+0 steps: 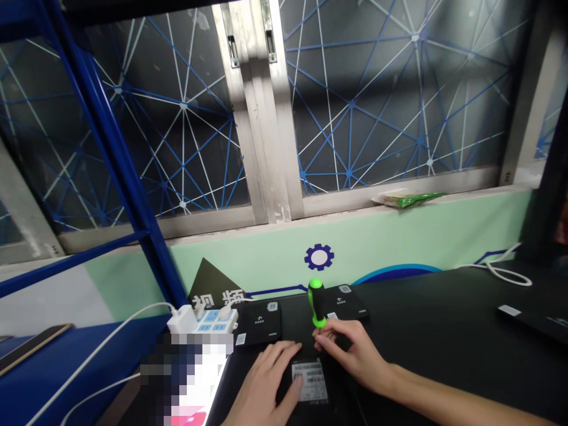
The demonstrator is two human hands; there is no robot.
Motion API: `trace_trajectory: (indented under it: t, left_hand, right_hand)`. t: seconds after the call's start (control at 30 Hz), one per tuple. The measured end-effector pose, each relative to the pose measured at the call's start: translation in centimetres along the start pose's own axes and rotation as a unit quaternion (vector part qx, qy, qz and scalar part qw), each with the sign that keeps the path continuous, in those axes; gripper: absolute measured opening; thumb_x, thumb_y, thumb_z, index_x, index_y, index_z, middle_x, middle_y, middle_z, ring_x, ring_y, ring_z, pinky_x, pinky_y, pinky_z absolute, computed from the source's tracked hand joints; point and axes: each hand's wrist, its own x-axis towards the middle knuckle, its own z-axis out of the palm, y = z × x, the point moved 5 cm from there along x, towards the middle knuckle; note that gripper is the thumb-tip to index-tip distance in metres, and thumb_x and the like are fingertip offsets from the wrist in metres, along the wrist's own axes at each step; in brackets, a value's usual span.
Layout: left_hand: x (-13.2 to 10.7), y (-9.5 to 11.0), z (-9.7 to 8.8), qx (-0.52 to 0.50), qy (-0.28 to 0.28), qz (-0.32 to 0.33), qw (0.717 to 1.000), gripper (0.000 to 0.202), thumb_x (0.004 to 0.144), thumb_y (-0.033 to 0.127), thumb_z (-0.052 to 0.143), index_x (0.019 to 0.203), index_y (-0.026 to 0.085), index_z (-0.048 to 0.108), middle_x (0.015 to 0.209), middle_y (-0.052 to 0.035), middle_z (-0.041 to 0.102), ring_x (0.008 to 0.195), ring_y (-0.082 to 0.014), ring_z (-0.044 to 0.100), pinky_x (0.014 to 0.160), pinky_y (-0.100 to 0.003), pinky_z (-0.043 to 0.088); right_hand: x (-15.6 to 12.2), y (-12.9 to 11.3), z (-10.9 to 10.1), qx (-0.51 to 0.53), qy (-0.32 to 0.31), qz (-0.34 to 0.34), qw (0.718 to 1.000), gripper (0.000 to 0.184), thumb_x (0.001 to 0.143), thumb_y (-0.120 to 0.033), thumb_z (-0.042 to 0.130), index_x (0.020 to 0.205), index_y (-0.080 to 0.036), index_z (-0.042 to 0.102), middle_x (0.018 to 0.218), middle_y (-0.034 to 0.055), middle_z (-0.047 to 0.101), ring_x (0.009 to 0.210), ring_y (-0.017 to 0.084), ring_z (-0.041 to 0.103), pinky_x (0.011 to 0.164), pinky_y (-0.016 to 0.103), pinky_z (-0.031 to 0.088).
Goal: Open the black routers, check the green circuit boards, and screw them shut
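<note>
A screwdriver (316, 305) with a green and black handle stands nearly upright, its shaft pinched low between the fingers of my right hand (348, 349). Its tip is hidden by those fingers. Beneath lies a flat black device (335, 405) with a white printed label (315, 383) facing up. My left hand (270, 378) rests on the left side of this device, fingers stretched out and thumb apart, at the label's edge. Just behind my hands lie two similar black boxes, one on the left (260, 325) and one on the right (352, 305), partly behind the screwdriver.
A white power strip (217, 322) with plugs and cables stands left on the black table (426, 331). Beside it is a lit, pixelated screen (208, 378). Another black item (532, 322) and a white cable (510, 275) lie right. A blue frame post (115, 160) rises left.
</note>
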Motion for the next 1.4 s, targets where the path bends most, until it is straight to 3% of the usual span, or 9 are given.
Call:
trace_trajectory:
  t: [0.1,0.33,0.57,0.8,1.1,1.4]
  left_hand:
    - [0.04,0.0,-0.06,0.0,0.009,0.004,1.0,0.041,0.101,0.038,0.05,0.141,0.03,0.05,0.142,-0.0068,0.056,0.131,-0.0282,0.052,0.111,-0.053,0.042]
    - [0.04,0.28,-0.24,-0.003,0.014,0.008,1.0,0.041,0.101,0.037,0.05,0.141,0.031,0.05,0.141,-0.006,0.057,0.129,-0.0273,0.053,0.11,-0.049,0.044]
    - [0.04,0.03,0.04,0.004,-0.007,-0.003,1.0,0.042,0.103,0.04,0.046,0.143,0.031,0.046,0.144,-0.0064,0.054,0.133,-0.0275,0.049,0.112,-0.053,0.04]
    - [0.13,0.33,-0.2,0.003,-0.007,-0.004,1.0,0.041,0.103,0.039,0.046,0.142,0.03,0.047,0.144,-0.0065,0.054,0.132,-0.0265,0.05,0.111,-0.05,0.042]
    - [0.14,0.14,0.1,0.0,-0.005,-0.004,1.0,0.041,0.102,0.04,0.046,0.142,0.03,0.047,0.143,-0.0062,0.054,0.132,-0.0273,0.05,0.112,-0.05,0.041]
    - [-0.11,-0.18,0.26,0.001,-0.008,0.0,1.0,0.043,0.102,0.039,0.047,0.144,0.031,0.045,0.145,-0.006,0.053,0.133,-0.0268,0.049,0.112,-0.051,0.041]
  right_hand:
    - [0.05,-0.16,-0.05,-0.011,0.001,-0.006,1.0,0.028,0.097,-0.039,0.058,0.083,-0.018,0.069,0.075,0.0036,0.072,0.064,0.016,0.065,0.064,0.025,0.053]
    - [-0.15,-0.48,-0.05,0.006,-0.026,-0.017,0.999,0.031,0.101,-0.037,0.05,0.089,-0.018,0.071,0.088,0.0068,0.077,0.081,0.019,0.072,0.077,0.028,0.055]
    - [0.07,-0.1,0.05,0.008,-0.001,0.004,1.0,0.025,0.098,-0.036,0.058,0.083,-0.018,0.067,0.073,0.0029,0.072,0.064,0.016,0.065,0.067,0.025,0.053]
    - [-0.27,-0.3,-0.09,0.008,-0.017,-0.014,1.0,0.024,0.1,-0.032,0.054,0.092,-0.018,0.071,0.09,0.0069,0.076,0.077,0.018,0.07,0.074,0.027,0.054]
    - [0.02,0.11,0.18,0.001,-0.013,0.004,1.0,0.02,0.096,-0.034,0.061,0.087,-0.017,0.068,0.075,0.0031,0.072,0.062,0.015,0.062,0.064,0.025,0.05]
    - [-0.29,0.14,0.35,0.0,-0.044,-0.002,0.999,0.024,0.101,-0.034,0.053,0.092,-0.019,0.068,0.086,0.0055,0.074,0.077,0.017,0.067,0.072,0.026,0.051]
